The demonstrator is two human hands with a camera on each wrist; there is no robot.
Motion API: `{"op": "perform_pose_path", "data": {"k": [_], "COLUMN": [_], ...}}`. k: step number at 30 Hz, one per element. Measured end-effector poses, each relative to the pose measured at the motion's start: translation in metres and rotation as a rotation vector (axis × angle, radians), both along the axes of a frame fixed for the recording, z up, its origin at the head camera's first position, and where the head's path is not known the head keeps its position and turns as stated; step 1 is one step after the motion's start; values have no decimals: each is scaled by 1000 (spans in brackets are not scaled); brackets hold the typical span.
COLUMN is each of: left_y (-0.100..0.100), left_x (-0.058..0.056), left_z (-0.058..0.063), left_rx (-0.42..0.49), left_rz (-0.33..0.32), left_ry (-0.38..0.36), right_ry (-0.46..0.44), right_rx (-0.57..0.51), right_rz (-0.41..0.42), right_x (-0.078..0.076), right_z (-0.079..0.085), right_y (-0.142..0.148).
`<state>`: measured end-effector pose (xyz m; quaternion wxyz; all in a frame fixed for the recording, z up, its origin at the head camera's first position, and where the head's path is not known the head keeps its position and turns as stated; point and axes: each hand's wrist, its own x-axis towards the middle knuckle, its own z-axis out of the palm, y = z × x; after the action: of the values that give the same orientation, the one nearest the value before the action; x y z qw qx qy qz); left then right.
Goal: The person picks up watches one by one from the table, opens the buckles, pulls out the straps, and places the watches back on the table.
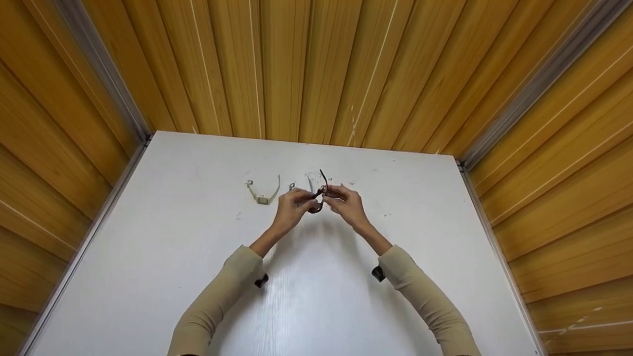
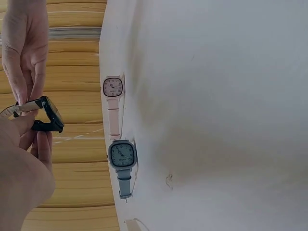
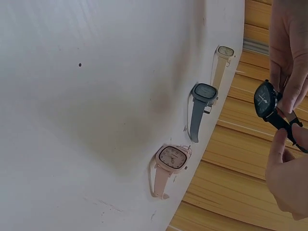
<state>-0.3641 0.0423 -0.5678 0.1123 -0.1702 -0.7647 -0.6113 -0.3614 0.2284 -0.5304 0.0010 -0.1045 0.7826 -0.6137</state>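
Observation:
A black wristwatch (image 3: 264, 99) with a round dark face is held up between both hands. In the head view my left hand (image 1: 293, 210) pinches its strap from the left, while my right hand (image 1: 349, 205) grips the strap from the right. The left wrist view shows the side of the watch's dark case (image 2: 54, 114), and the strap's paler inner side. Fingers cover much of the strap, so whether its buckle is fastened I cannot tell.
On the white table (image 1: 316, 296) lie a beige watch (image 1: 263, 200), a blue-grey watch (image 2: 122, 155) and a pink watch (image 2: 113, 87), in a row near the far edge. Yellow wood-patterned walls (image 1: 282, 74) stand behind and at both sides.

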Motion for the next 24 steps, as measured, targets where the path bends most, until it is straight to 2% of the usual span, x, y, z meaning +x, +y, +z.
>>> {"op": "perform_pose_path", "data": {"k": [4, 7, 9, 12, 17, 22, 24], "left_y": [0, 1, 1, 1, 1, 1, 2], "left_x": [0, 1, 1, 1, 0, 0, 0], "left_z": [-1, -2, -2, -1, 1, -1, -2], "left_rx": [6, 11, 17, 20, -15, -27, -14], "left_rz": [0, 4, 3, -9, -18, -20, -27], "left_ry": [11, 14, 5, -9, 28, 49, 38], "right_ry": [46, 68, 86, 106, 131, 114, 105], "right_rx": [55, 50, 43, 19, -25, -27, -23], "right_rz": [22, 30, 27, 14, 15, 4, -14], "right_x": [12, 16, 16, 9, -2, -5, 0], "right_z": [16, 21, 19, 8, -10, -10, 1], "right_y": [-3, -6, -7, -9, -9, -8, -10]}}
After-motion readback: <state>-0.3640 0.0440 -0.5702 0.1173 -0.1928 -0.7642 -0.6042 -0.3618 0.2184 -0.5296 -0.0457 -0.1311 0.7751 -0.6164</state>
